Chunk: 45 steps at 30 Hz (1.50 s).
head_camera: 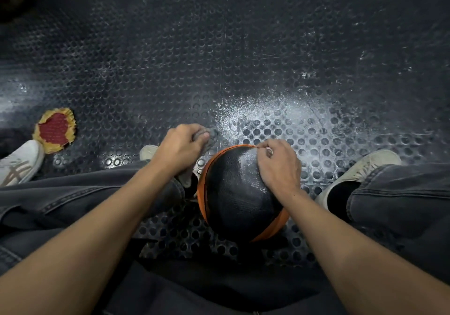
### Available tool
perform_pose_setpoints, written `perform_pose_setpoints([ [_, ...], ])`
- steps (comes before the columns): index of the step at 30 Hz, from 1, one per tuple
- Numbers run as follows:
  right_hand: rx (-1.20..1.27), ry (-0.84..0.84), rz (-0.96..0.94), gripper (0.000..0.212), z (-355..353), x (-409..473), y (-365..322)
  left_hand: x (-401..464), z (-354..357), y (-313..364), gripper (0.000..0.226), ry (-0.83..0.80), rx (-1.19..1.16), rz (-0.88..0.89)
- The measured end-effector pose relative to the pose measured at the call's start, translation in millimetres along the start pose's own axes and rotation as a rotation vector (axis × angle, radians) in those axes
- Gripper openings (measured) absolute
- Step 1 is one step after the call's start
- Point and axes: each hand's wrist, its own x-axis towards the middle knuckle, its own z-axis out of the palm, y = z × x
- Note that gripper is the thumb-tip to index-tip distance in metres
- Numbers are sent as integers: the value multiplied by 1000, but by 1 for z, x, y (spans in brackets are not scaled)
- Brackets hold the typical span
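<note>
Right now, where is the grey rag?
Head view, left of centre: the left hand grips the grey rag beside the upper-left edge of the black ball.

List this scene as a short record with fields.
floor: dark studded mat, dusted with white powder
ball: black with orange bands, resting on the floor
left hand: grips a grey cloth
right hand: rests on the ball, fingers curled; any pinch unclear
far left: red and yellow rag
</note>
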Motion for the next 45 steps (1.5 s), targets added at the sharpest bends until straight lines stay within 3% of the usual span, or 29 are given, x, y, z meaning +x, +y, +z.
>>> perform_pose_setpoints([
  [4,-68,-120,-327,32,-1,-12,-13,-4,13,-8,16,-27,-28,88],
  [7,-188,-151,-302,36,0,-14,-16,-13,39,-9,15,-75,-315,148],
  [10,-199,-120,-243,36,0,-12,-16,-21,63,-2,19,-9,-488,166],
  [13,-189,-97,-179,35,-5,-4,-15,-42,77,5,31,55,-401,335],
  [16,-153,-95,-86,39,-12,7,-12,-52,81,-1,37,28,-115,519],
  [18,-116,-117,-74,40,-14,11,-9,-36,77,1,33,50,-86,395],
  [21,-59,-161,-107,37,-11,13,-4,-4,66,11,21,109,-200,19],
  [23,-56,-132,-95,33,-7,12,1,4,61,15,20,87,-239,-63],
  [26,5,-15,-11,28,-1,7,4,-15,65,16,25,58,-252,182],
  [29,48,16,31,27,0,9,7,-42,72,5,32,-38,42,571],
  [30,80,-2,32,27,0,12,7,-38,68,0,32,-41,55,615],
  [33,118,-46,39,29,4,16,-2,-7,50,4,25,54,-123,329],
  [34,109,-42,57,29,6,16,-4,-4,48,7,24,54,-139,304],
  [38,102,6,108,28,4,18,1,-33,53,-4,37,-173,22,755],
  [39,99,-7,100,29,3,19,1,-29,48,-10,38,-180,22,776],
  [42,97,-46,106,29,7,26,-7,3,37,-3,28,-61,-118,437],
  [43,89,-45,124,28,9,27,-11,3,36,6,26,-31,-124,413],
  [45,86,-18,134,26,10,29,-12,-15,43,12,28,-102,-66,577],
])
